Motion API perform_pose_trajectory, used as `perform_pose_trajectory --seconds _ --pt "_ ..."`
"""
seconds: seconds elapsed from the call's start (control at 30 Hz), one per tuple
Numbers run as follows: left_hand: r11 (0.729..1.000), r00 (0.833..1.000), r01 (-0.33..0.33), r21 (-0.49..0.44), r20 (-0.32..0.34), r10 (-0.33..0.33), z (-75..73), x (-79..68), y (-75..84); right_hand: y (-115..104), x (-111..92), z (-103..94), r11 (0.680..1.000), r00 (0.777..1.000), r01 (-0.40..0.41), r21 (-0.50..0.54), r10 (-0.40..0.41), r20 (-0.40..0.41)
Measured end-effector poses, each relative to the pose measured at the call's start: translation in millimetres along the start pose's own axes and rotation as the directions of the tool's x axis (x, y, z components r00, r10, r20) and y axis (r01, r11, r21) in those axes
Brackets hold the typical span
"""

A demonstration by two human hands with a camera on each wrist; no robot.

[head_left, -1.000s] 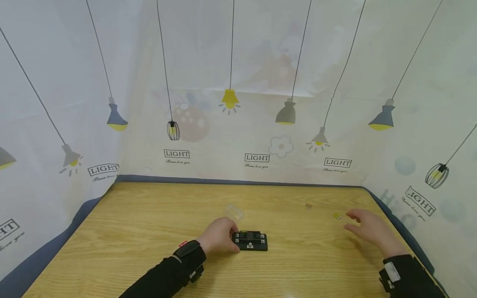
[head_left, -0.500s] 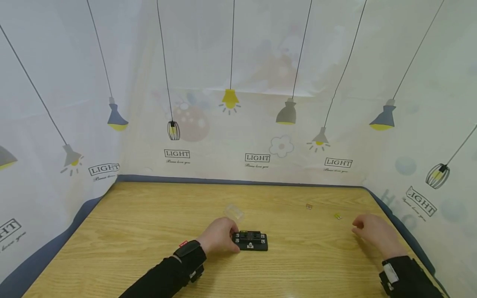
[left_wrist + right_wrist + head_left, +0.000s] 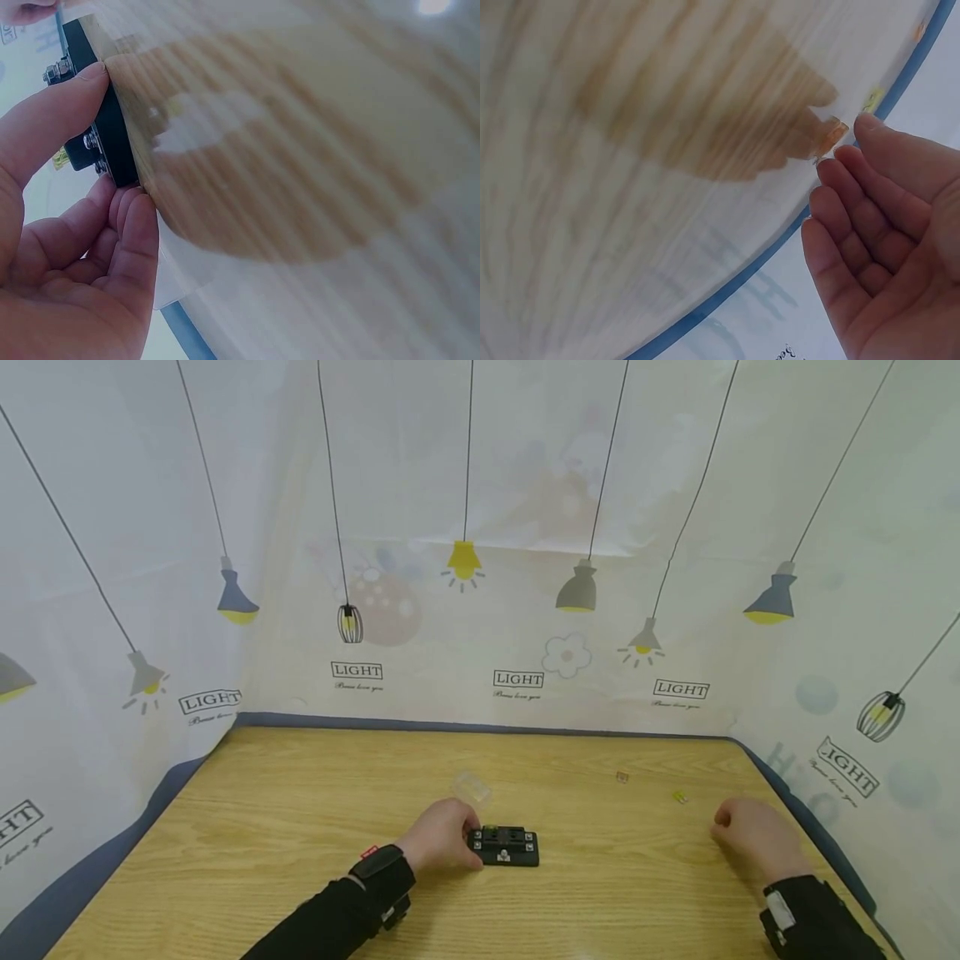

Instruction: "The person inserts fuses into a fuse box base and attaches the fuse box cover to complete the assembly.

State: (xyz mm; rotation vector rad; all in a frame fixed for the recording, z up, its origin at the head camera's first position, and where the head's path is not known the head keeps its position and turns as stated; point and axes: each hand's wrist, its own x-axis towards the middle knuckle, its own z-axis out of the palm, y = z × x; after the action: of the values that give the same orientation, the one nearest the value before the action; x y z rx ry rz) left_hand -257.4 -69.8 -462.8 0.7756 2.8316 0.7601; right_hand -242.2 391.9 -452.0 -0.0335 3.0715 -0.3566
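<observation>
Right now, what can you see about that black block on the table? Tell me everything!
The black rectangular plastic-looking block has a raised middle on a flat base. Shiny silver metal screws stand on it, and a small yellow patch shows at its far side. It appears to rest level on the light-brown wood-grain table, one long side facing the head camera. The bare left hand grips its left end.

Soft diffuse light, hazy wrist views, white glare on tabletop [image 3: 337,150]

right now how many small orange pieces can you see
2: one orange piece at the fingertips of the right hand, another orange piece lying on the table near the yellow piece. More could be hidden.
</observation>
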Motion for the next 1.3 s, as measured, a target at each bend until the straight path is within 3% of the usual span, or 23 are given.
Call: perform_pose_trajectory --seconds 0.67,1.3 --pt "1.000 1.000 -0.004 -0.010 0.004 0.004 1.1 0.7 -1.2 -4.1 1.5 1.8 0.997 0.996 -0.083 0.004 0.083 0.028" --pt "1.000 1.000 -0.012 -0.009 0.008 0.012 0.1 -1.0 -0.7 -8.5 -1.8 -4.4 0.998 0.998 -0.067 0.013 0.067 0.021"
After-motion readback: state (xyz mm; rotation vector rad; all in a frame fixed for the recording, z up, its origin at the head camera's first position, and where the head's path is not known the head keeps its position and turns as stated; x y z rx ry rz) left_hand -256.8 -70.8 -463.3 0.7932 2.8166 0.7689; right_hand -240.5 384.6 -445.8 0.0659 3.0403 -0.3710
